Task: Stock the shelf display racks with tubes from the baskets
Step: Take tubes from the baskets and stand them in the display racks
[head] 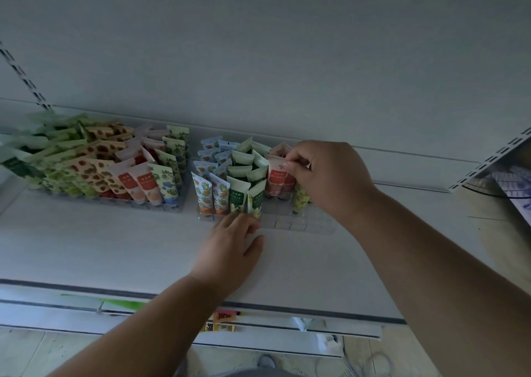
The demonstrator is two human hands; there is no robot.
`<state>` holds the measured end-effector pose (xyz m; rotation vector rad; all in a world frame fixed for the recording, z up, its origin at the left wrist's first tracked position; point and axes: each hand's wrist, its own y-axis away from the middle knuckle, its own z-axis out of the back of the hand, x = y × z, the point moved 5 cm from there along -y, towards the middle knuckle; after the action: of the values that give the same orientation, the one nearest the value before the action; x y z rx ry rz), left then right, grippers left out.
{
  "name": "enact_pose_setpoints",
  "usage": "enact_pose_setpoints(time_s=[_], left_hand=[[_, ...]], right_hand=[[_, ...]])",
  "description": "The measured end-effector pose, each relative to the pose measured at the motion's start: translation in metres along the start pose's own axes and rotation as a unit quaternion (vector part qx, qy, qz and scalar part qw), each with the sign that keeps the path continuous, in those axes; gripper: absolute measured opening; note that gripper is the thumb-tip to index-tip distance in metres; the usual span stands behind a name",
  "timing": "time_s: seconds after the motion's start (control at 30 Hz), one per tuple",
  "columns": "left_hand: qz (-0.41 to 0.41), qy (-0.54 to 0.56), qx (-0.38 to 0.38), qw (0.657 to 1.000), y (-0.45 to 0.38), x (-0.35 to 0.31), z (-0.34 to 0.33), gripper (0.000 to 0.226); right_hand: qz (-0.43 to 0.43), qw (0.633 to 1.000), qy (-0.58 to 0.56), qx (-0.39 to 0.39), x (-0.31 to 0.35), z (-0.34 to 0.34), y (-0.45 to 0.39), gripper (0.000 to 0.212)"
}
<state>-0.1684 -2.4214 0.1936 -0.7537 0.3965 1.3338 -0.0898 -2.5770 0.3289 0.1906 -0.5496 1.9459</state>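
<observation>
1. Clear moulded plastic display rack (298, 224), gridded with square cells, sits on the matte white shelf (115, 247).
2. Right hand (324, 175) pinches the flat crimped top of a glossy red-and-white tube (276, 179) standing in the rack's rear cells.
3. Left hand (232, 250) rests at the rack's front edge, fingers relaxed, beside green-and-white tubes (244, 192).

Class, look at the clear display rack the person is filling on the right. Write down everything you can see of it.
The clear display rack looks like transparent plastic, a low tray divided into small square slots. It lies flat on the white shelf, right of a fuller rack. Tubes stand in its left and rear slots; the front right slots are bare. The left hand touches its front edge; the right hand pinches a pink tube over it.
</observation>
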Motion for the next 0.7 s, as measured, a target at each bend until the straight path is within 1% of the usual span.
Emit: enact_pose_setpoints(time_s=[0.13, 0.27, 0.43, 0.57, 0.63, 0.7], left_hand=[[-0.002, 0.001, -0.003, 1.000, 0.000, -0.001, 0.000, 0.024], [0.000, -0.010, -0.004, 1.000, 0.000, -0.001, 0.000, 0.024], [0.009, -0.022, -0.002, 1.000, -0.001, 0.001, -0.002, 0.018], [0.009, -0.029, -0.002, 1.000, -0.001, 0.000, -0.002, 0.017], [0.008, -0.029, -0.004, 1.000, -0.001, 0.000, -0.002, 0.016], [0.006, -0.026, 0.001, 1.000, -0.001, -0.001, -0.001, 0.014]], right_hand=[[-0.007, 1.000, -0.008, 0.000, 0.000, 0.000, -0.002, 0.011], [-0.015, 0.999, -0.022, 0.021, -0.001, 0.000, -0.003, 0.010], [-0.029, 0.999, -0.017, 0.019, -0.008, -0.009, 0.002, 0.010], [-0.018, 0.998, 0.036, 0.039, -0.002, -0.019, 0.004, 0.012], [-0.015, 0.998, 0.060, 0.030, 0.003, -0.018, 0.007, 0.015], [0.000, 0.999, 0.049, 0.005, 0.009, -0.013, 0.013, 0.016]])
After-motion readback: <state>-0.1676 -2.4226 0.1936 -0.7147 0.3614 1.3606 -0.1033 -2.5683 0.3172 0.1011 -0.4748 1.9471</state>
